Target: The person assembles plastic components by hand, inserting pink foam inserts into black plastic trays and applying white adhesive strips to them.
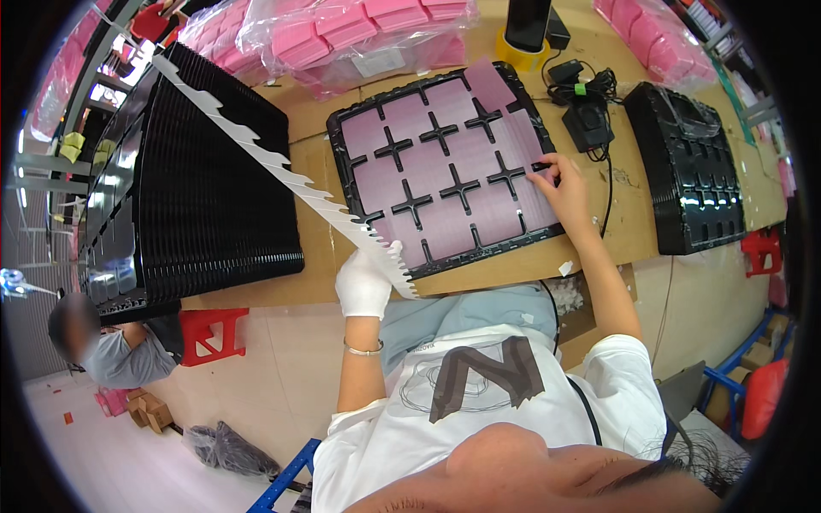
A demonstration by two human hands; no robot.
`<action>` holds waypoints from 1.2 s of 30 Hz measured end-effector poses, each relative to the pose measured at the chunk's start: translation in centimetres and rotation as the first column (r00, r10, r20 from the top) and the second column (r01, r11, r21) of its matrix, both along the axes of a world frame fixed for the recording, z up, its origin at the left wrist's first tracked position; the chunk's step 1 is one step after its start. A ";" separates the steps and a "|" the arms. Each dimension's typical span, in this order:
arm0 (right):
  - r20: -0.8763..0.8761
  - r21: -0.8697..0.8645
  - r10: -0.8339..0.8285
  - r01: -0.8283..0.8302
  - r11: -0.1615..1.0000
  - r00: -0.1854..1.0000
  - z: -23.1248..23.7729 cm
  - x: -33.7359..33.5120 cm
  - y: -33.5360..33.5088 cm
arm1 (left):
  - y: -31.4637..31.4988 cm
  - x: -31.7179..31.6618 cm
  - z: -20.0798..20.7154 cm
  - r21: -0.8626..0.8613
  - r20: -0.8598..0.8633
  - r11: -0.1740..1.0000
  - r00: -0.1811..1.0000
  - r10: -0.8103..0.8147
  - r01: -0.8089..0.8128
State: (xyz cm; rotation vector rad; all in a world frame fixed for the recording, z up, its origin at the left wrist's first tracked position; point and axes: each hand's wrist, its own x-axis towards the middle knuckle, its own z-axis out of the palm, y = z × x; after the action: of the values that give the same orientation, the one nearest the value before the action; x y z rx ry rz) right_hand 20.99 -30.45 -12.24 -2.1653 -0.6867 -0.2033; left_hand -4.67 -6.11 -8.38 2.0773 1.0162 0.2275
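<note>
In front of me lies a black plastic tray (pixel 342 158) with cross-shaped dividers. Pink foam sheets (pixel 419 150) fill its compartments, and one pink piece (pixel 490 85) sits askew at the far right corner. My left hand (pixel 363 280), in a white glove, is closed around the near end of a long pale strip (pixel 256 152) with jagged, tooth-like edges. That strip slants up and left over the tray's left corner to the stacked trays. My bare right hand (pixel 564 195) is at the tray's right edge, fingertips pinched together; what they hold, if anything, is too small to make out.
A tall stack of black trays (pixel 214 197) stands at left, a shorter stack (pixel 688 171) at right. Bagged pink foam (pixel 342 34) lies along the back. Cables with a black adapter (pixel 588 124) and a phone on a yellow holder (pixel 523 53) are behind the tray. A person (pixel 120 350) sits at lower left.
</note>
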 end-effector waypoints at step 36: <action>0.345 -0.628 0.297 -0.016 0.778 0.890 -0.4 10.6 10.3 | 11.3 14.7 -3.9 0.752 -0.247 0.528 0.911 -0.329 0.395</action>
State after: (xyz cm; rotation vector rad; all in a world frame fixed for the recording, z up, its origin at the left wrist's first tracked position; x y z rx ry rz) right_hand 31.64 -20.12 -12.62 -2.6913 -1.3434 -0.4214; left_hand 10.01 5.20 -12.26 3.0901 0.4919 0.4487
